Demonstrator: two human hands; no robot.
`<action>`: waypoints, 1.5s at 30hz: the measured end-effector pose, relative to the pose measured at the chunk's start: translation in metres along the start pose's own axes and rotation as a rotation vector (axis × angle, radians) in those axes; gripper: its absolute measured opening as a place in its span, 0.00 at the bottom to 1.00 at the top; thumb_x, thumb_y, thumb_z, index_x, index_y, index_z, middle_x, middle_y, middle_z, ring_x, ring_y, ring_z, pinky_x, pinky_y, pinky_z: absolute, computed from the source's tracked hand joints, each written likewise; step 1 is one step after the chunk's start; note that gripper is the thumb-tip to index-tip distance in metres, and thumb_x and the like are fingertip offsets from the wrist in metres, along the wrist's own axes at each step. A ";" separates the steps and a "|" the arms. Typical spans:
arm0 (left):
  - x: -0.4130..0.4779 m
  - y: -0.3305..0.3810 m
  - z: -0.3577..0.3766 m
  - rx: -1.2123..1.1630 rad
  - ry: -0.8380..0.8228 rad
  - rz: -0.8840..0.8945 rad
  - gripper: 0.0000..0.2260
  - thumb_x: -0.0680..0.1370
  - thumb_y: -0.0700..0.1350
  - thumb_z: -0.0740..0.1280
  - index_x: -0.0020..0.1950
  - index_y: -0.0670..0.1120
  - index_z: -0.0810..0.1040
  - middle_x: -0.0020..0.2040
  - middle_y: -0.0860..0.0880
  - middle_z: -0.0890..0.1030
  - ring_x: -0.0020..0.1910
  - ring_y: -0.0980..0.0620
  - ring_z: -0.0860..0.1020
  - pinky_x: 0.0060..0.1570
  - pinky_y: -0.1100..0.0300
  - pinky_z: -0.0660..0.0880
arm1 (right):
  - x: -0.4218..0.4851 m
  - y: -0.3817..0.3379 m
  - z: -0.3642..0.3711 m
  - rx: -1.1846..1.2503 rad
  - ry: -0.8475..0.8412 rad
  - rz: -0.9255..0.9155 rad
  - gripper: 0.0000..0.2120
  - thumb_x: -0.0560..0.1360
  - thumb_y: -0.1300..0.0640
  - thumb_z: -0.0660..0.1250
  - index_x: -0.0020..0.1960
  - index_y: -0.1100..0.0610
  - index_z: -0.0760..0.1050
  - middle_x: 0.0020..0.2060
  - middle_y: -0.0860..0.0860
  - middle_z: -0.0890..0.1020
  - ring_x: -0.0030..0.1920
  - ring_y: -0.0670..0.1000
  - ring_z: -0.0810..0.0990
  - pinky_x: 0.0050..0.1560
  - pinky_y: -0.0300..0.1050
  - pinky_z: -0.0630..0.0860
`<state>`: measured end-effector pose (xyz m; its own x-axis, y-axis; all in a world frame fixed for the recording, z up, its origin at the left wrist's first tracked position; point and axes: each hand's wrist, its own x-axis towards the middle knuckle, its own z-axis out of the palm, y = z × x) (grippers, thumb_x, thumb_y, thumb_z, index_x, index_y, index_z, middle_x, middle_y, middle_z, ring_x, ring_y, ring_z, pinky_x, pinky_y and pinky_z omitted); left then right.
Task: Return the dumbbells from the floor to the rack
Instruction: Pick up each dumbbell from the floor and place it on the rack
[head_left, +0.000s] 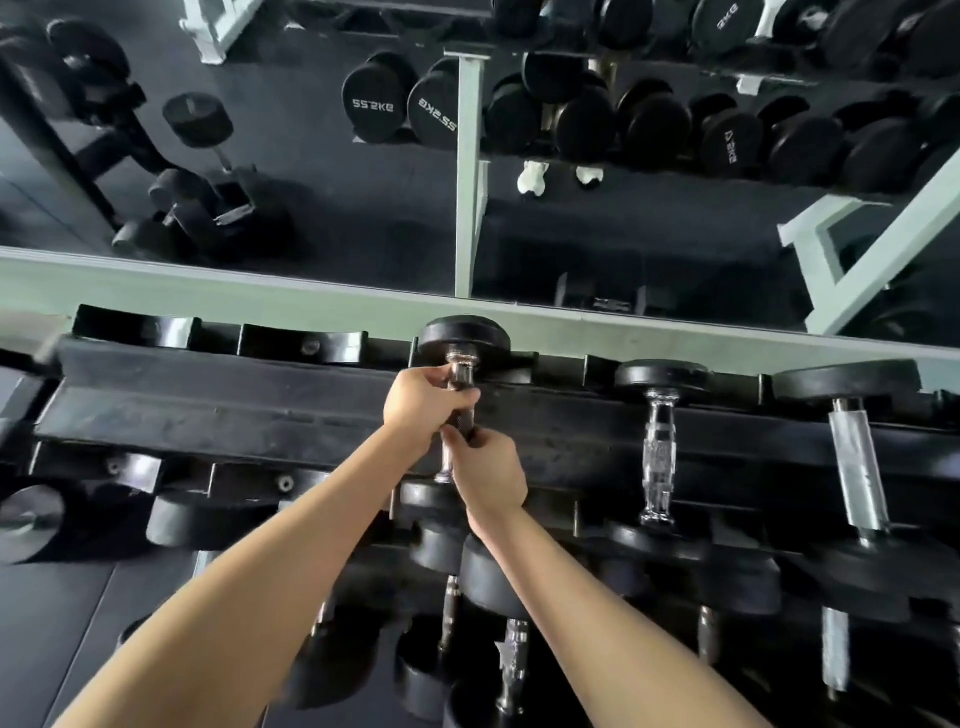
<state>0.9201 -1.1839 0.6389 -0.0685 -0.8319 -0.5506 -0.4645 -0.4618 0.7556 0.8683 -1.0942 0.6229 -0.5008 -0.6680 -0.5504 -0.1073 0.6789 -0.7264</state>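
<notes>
A black dumbbell (464, 338) with a chrome handle lies across the top tier of the black rack (234, 410), its far head in a cradle at the back rail and its near head at the front rail. My left hand (423, 397) wraps the upper part of the handle. My right hand (485, 475) grips the lower part, just above the near head. Both hands touch each other on the bar.
Two more dumbbells (658, 447) (854, 457) rest to the right on the same tier. Empty cradles (304, 343) lie to the left. Lower tiers hold several dumbbells (511, 654). A mirror (363, 208) behind the rack reflects another rack. Black floor mats (57, 639) show at bottom left.
</notes>
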 end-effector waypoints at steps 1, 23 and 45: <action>0.002 -0.001 0.000 0.021 -0.013 0.007 0.24 0.65 0.42 0.78 0.61 0.45 0.80 0.49 0.47 0.84 0.47 0.46 0.83 0.51 0.47 0.81 | 0.001 0.002 0.002 0.005 0.006 0.011 0.16 0.74 0.43 0.63 0.34 0.52 0.74 0.26 0.45 0.77 0.31 0.46 0.77 0.32 0.41 0.67; -0.081 -0.044 -0.016 0.152 0.234 0.096 0.24 0.73 0.52 0.71 0.67 0.49 0.74 0.59 0.49 0.80 0.56 0.49 0.79 0.56 0.56 0.73 | -0.077 0.036 -0.043 -0.370 0.156 -0.249 0.18 0.79 0.47 0.60 0.64 0.55 0.72 0.56 0.49 0.81 0.56 0.52 0.79 0.46 0.41 0.66; -0.427 -0.386 -0.030 -0.055 0.501 -0.437 0.15 0.73 0.48 0.70 0.58 0.47 0.78 0.52 0.48 0.83 0.48 0.49 0.78 0.55 0.53 0.74 | -0.303 0.312 -0.040 -0.641 -0.495 -0.210 0.14 0.77 0.47 0.63 0.59 0.53 0.75 0.51 0.49 0.82 0.53 0.52 0.80 0.53 0.44 0.73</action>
<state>1.1549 -0.6596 0.5933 0.5409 -0.6008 -0.5886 -0.3099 -0.7930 0.5246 0.9518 -0.6675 0.5793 0.0030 -0.7553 -0.6554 -0.6988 0.4672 -0.5417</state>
